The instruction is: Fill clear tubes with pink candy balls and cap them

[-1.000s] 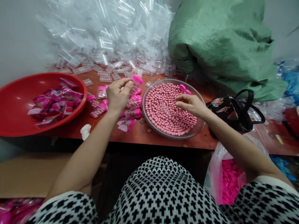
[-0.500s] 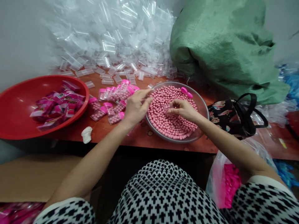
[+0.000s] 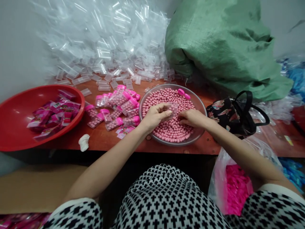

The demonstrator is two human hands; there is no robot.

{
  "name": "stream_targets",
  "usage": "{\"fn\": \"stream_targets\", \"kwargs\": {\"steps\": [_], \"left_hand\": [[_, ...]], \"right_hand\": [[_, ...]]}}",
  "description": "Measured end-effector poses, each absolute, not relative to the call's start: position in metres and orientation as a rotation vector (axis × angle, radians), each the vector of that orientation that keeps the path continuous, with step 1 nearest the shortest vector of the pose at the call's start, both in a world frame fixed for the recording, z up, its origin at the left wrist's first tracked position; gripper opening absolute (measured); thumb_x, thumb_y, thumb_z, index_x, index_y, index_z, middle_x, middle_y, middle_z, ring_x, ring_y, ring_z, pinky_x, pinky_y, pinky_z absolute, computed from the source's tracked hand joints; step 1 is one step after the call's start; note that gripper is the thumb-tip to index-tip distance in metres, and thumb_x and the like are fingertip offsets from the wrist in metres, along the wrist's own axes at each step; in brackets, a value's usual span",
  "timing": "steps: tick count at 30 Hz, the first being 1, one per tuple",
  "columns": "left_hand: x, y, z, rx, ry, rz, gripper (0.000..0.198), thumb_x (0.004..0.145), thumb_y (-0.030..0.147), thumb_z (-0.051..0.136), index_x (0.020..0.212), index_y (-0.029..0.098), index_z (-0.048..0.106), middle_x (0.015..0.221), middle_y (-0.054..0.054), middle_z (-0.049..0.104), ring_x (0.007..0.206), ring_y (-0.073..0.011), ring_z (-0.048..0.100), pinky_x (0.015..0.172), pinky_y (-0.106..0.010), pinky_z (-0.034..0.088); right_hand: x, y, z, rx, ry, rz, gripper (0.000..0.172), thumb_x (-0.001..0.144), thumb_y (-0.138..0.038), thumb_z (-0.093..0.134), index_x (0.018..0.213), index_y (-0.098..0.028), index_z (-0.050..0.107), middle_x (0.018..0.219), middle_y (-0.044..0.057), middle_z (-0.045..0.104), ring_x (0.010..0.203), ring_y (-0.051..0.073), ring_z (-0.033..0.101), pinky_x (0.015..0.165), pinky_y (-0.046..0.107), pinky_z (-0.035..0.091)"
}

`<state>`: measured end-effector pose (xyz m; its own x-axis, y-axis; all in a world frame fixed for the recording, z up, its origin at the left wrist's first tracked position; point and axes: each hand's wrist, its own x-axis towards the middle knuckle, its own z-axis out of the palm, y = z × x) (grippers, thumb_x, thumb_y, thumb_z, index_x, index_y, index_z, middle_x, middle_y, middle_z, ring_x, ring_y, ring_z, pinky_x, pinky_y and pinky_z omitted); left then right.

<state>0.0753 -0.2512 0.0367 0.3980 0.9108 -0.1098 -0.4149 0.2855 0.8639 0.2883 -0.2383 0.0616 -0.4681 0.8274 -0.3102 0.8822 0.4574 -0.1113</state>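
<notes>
Over a grey metal bowl [image 3: 147, 133] filled with small pink balls [image 3: 172, 134], my left hand [image 3: 154, 117] pinches a small clear plastic container [image 3: 173, 109]. Its contents are hard to make out. My right hand [image 3: 194, 118] is just right of it, fingers curled down among the balls, its fingertips partly hidden. Two bright pink caps [image 3: 184, 93] lie on the balls near the bowl's far rim. Left of the bowl is a pile of clear bottles [image 3: 120, 97] with pink caps, filled with pink balls.
A red basin [image 3: 14, 127] with pink packets stands at the left. Clear empty containers [image 3: 102, 51] are heaped behind. At the back right is a green sack [image 3: 219, 47], with a black patterned bag [image 3: 222, 114] below it. A plastic bag of pink pieces [image 3: 237, 187] hangs below the table's edge.
My left hand has moved right, over the bowl, and now holds the clear container that was in my right hand. My right hand has let it go and reached into the balls.
</notes>
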Motion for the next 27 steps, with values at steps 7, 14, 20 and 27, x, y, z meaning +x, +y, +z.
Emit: {"fn": "stream_targets", "kwargs": {"steps": [7,14,20,27], "left_hand": [[0.076,-0.253,0.042,0.853,0.719,0.992,0.049,0.052,0.031,0.096,0.09,0.014,0.07,0.09,-0.002,0.071,0.081,-0.0135,0.067,0.076,-0.028,0.059],[0.074,-0.255,0.039,0.916,0.766,0.997,0.051,0.059,0.036,0.093,0.102,0.015,0.076,0.101,-0.006,0.075,0.091,-0.0191,0.069,0.087,-0.036,0.059],[0.071,-0.256,0.037,0.984,0.813,1.041,0.048,0.064,0.039,0.09,0.104,0.015,0.077,0.105,-0.009,0.076,0.097,-0.0225,0.069,0.092,-0.039,0.057],[0.072,-0.258,0.038,0.941,0.771,1.091,0.049,0.065,0.046,0.089,0.101,0.015,0.075,0.103,-0.009,0.076,0.098,-0.0235,0.07,0.095,-0.041,0.058]], "right_hand": [[0.269,-0.249,0.056,1.339,2.416,-0.316,0.024,0.095,-0.017,0.052,0.104,-0.015,0.074,0.106,0.012,0.077,0.097,0.024,0.071,0.077,0.028,0.043],[0.301,-0.219,0.073,1.841,2.535,-0.301,0.024,0.096,-0.027,0.057,0.107,-0.017,0.076,0.107,0.009,0.078,0.097,0.022,0.071,0.08,0.027,0.045],[0.289,-0.174,0.077,2.074,2.4,0.139,0.036,0.103,-0.029,0.041,0.121,-0.017,0.07,0.122,0.014,0.071,0.106,0.028,0.069,0.08,0.033,0.048],[0.273,-0.17,0.06,1.923,2.386,0.284,0.032,0.101,-0.03,0.042,0.12,-0.016,0.065,0.125,0.016,0.067,0.116,0.03,0.06,0.078,0.034,0.049]]}}
